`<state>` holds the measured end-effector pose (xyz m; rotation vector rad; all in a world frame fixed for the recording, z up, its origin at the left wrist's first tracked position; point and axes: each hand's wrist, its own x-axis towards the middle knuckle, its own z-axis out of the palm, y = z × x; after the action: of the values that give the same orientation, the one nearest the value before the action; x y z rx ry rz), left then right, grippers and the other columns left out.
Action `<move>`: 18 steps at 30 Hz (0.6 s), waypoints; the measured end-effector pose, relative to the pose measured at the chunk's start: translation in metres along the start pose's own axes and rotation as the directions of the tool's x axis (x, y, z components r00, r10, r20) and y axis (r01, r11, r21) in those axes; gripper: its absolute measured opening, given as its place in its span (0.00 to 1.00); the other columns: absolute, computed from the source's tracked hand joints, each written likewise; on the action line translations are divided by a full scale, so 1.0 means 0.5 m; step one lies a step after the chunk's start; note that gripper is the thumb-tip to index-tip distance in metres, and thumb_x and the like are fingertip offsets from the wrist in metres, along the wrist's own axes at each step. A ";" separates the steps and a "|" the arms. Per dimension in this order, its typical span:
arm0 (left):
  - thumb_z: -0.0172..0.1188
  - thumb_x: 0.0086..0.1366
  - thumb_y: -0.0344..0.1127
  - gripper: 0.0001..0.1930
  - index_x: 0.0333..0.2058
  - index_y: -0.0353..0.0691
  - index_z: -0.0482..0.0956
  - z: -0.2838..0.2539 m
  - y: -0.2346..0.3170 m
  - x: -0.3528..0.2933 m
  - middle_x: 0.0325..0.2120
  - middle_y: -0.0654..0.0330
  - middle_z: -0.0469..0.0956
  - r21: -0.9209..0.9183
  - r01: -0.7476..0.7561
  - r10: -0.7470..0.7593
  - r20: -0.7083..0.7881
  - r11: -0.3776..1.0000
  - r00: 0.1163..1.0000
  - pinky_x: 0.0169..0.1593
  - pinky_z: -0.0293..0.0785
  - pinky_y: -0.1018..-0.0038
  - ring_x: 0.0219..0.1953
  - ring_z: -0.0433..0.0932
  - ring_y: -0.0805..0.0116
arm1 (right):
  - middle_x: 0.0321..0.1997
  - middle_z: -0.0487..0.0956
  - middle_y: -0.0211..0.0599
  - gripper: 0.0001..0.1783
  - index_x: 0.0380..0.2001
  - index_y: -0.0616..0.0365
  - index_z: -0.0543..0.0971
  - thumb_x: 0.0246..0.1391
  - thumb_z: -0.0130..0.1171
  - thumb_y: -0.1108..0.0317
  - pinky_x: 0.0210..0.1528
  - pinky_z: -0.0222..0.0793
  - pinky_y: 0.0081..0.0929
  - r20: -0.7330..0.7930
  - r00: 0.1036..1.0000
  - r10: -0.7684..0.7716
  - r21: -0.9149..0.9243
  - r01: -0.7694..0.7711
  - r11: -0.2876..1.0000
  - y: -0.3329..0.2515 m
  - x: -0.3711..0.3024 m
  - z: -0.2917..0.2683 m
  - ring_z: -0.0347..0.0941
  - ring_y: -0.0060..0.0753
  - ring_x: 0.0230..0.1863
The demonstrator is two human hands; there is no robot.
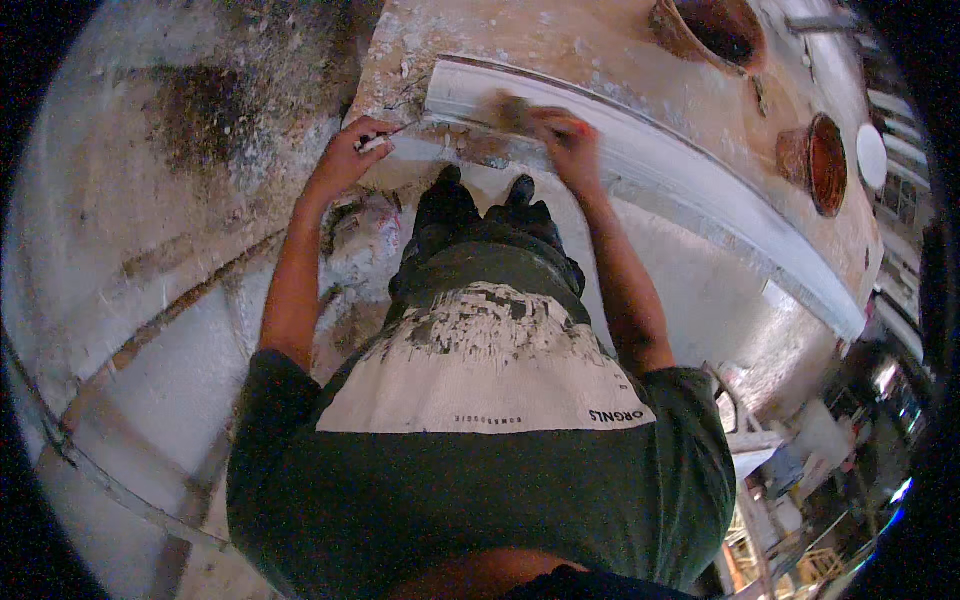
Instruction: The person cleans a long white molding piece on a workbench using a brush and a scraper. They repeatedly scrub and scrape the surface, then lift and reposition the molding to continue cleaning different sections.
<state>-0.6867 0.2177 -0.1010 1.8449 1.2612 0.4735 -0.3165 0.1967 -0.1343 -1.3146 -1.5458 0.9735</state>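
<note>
- Left hand [352,156]: thin, pale-handled tool [374,145] gripped.
- Right hand [570,150], blurred: brownish, brush-like tool [506,110] gripped at long, white, ridged moulding strip [660,160], supported on stained, tan work surface [600,48].

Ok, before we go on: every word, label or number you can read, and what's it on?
Dark green shirt, white panel: bold lettering, legible, not copied here.
Same panel, bottom edge: small spaced letters, not copied.
Marks above the bold lettering: too small.
</note>
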 end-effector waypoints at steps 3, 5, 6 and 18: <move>0.61 0.61 0.35 0.13 0.45 0.42 0.77 -0.071 0.051 0.081 0.42 0.59 0.79 0.204 -0.150 0.079 0.321 0.967 0.944 0.53 0.72 0.69 0.47 0.77 0.64 | 0.44 0.81 0.35 0.11 0.37 0.63 0.82 0.54 0.60 0.68 0.48 0.70 0.24 -0.409 0.874 0.262 0.029 -0.275 0.961 0.042 -0.162 -0.183 0.75 0.26 0.43; 0.61 0.61 0.35 0.13 0.45 0.42 0.77 -0.096 0.021 0.116 0.43 0.58 0.79 0.213 -0.180 0.076 0.422 0.960 0.904 0.54 0.71 0.67 0.48 0.77 0.64 | 0.44 0.81 0.33 0.13 0.39 0.62 0.82 0.54 0.60 0.65 0.43 0.70 0.22 -0.604 0.771 0.203 -0.072 -0.306 0.949 0.006 -0.268 -0.278 0.76 0.26 0.42; 0.61 0.61 0.35 0.13 0.45 0.42 0.78 -0.103 -0.001 0.121 0.44 0.58 0.79 0.216 -0.181 0.067 0.450 0.959 0.891 0.54 0.71 0.66 0.49 0.77 0.63 | 0.43 0.81 0.33 0.14 0.40 0.62 0.82 0.54 0.61 0.65 0.42 0.71 0.23 -0.718 0.591 0.367 0.089 -0.446 0.891 -0.059 -0.283 -0.287 0.77 0.26 0.41; 0.61 0.62 0.41 0.17 0.45 0.37 0.76 -0.038 -0.061 0.219 0.43 0.51 0.79 0.250 -0.180 0.030 0.505 0.951 0.863 0.53 0.70 0.65 0.48 0.77 0.58 | 0.38 0.81 0.35 0.17 0.44 0.62 0.79 0.51 0.64 0.66 0.37 0.70 0.25 -0.857 -0.095 0.507 0.512 -0.278 0.813 -0.163 -0.494 -0.008 0.78 0.30 0.39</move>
<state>-0.6711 0.3282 -0.1294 2.1110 0.9065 -0.1485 -0.3203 -0.0588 -0.0870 -1.7410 0.1525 0.1862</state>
